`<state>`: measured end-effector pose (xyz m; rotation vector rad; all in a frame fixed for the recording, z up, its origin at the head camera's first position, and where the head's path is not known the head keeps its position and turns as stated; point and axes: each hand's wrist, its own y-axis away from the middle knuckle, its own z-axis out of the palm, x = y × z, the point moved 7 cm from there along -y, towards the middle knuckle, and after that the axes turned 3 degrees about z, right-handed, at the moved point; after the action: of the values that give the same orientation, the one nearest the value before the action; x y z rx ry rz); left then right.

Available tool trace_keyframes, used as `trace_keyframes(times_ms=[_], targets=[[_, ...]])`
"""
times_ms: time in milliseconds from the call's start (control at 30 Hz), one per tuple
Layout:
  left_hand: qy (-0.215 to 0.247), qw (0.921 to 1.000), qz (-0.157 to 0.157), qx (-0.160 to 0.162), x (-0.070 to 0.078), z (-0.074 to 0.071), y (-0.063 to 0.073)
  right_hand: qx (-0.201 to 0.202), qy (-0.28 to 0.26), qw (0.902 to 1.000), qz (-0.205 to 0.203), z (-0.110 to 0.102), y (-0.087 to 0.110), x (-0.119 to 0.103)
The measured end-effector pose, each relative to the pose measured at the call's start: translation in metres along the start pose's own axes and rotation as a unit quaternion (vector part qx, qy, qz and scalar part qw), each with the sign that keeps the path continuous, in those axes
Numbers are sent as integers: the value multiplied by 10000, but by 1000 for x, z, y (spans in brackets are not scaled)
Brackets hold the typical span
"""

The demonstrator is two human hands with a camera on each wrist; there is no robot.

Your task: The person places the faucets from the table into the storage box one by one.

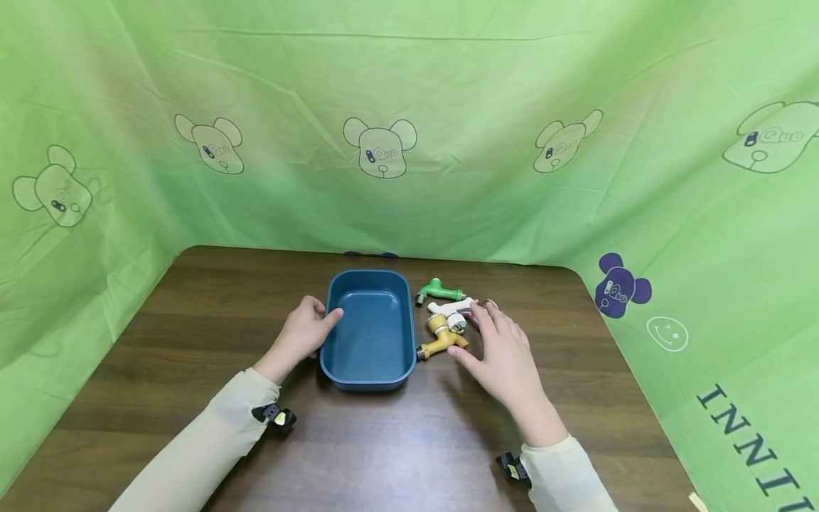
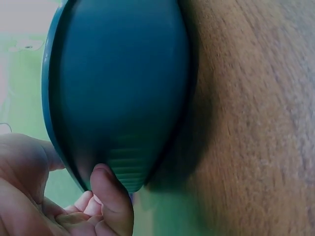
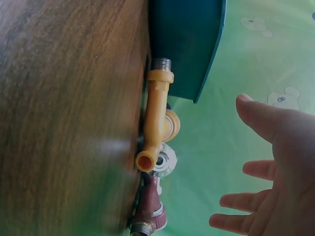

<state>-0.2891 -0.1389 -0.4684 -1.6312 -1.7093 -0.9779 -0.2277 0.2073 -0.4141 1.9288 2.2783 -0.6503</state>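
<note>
A: State the position of the yellow tap [image 1: 441,343].

B: On the counter [image 1: 352,455], to the left of the right hand [image 1: 502,359], between that hand and the blue bin [image 1: 367,334]. Its long axis runs roughly crosswise, threaded end toward the bin, spout toward the thumb.

A: Which hand is nearer?

B: The right. Its fingers are extended and apart, holding nothing; the right wrist view shows a gap between thumb and tap. The left hand [image 1: 303,328] grips the bin's left rim.

A: Appearance of the tap?

B: Smooth yellow body, round yellow knob with a pale band, grey metal thread, hollow spout.

A: Adjacent items?

B: A white tap [image 1: 451,307] just beyond, contact undetermined; a green tap [image 1: 440,290] farther back; a dark red tap [image 3: 150,199], mostly hidden by the right hand in the head view.
</note>
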Motion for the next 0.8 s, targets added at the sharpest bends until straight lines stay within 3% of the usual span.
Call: trace_keyframes(times_ms=[800], targets=[[133,9999,-12,81,0,3,-4,-145,-101,9993,315,13,3,-6]])
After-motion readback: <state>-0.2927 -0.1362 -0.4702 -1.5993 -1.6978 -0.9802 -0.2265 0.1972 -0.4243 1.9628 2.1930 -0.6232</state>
